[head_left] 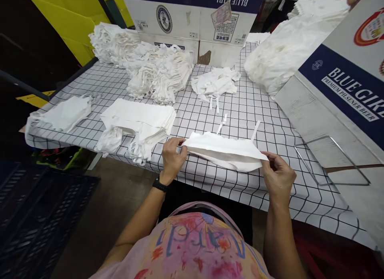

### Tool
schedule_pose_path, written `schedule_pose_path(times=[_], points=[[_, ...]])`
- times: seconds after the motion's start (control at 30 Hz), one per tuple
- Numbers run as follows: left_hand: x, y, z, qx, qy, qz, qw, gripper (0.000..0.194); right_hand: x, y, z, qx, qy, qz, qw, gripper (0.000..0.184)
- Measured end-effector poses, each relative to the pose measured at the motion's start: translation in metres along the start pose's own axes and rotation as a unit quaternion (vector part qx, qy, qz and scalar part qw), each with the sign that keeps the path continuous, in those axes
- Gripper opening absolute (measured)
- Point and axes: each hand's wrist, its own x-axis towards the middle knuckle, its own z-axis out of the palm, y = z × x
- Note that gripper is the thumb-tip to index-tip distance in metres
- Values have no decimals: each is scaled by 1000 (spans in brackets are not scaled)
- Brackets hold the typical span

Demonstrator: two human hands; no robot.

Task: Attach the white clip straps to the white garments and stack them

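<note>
Head view, one frame. Landmark used for all places: the checked table (258, 111), white cloth with a black grid.

Left hand (173, 156): fingers closed on the left end of a folded white bag (223, 150), thumb side toward the table. A black band sits on that wrist.

Right hand (279, 176): fingertips pinched together on the right corner of the same bag.

The bag is held stretched flat between the two hands, just above the near edge of the table, close to the person's body. Its long edge runs left to right. Two thin white straps stick up from its far edge and lie over the table grid.

Elsewhere on the table:
- Neat stack of flat white bags (141, 119) at the near left part of the table, just beside the left hand; loose handles hang off its near side over the table edge.
- Single smaller bundle (64, 114) at the far left corner of the table, apart from the stack.
- Large heap of bunched bags (144, 63) along the far left of the table.
- Small loose pile (215, 84) at the middle of the table, beyond the held bag, with a few stray strips near it.
- Another big white heap (282, 51) at the far right.
- Cardboard box (345, 95) printed "BLUE GIRL" leaning in at the right side of the table; a second such carton (195, 15) stands at the far edge.
- Wire frame (331, 161) lying at the near right, against the leaning box.
</note>
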Motion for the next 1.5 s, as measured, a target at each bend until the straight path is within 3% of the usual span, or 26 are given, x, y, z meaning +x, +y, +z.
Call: schedule_pose_path(times=[0.17, 0.27, 0.4, 0.53, 0.6, 0.73, 0.8, 0.9, 1.03, 1.23, 1.37, 1.5], points=[[19, 2, -12, 15, 17, 42, 999, 22, 10, -18, -6, -18, 5, -31, 999, 25], [50, 9, -23, 12, 27, 73, 997, 22, 31, -31, -6, -31, 13, -61, 998, 26], [90, 21, -38, 6, 79, 96, 992, 23, 56, -53, -7, -28, 76, -124, 989, 29], [86, 21, -41, 3, 105, 117, 988, 23, 55, -57, -11, -42, 92, -163, 981, 30], [64, 10, -39, 3, 51, 119, 992, 21, 44, -44, -14, -78, 30, -144, 986, 27], [7, -18, -40, -15, -181, 100, 978, 21, 18, -3, -25, -119, -200, -69, 970, 22], [-12, -26, -44, -18, -251, 87, 964, 24, 9, 9, -30, -116, -255, -59, 958, 25], [-22, -28, -51, -33, -273, 76, 959, 21, 5, 9, -35, -109, -259, -51, 958, 38], [-11, -24, -51, -72, -267, 66, 959, 12, 13, -3, -28, -114, -222, 4, 968, 42], [21, -29, -20, -36, -188, -24, 981, 19, 34, 2, 5, -113, -132, 20, 985, 44], [43, -31, 1, 0, -242, 7, 970, 29, 52, 2, 21, -120, -143, 11, 982, 47], [57, -28, 5, 53, -314, 25, 948, 18, 66, 0, 20, -136, -220, -27, 966, 44]])
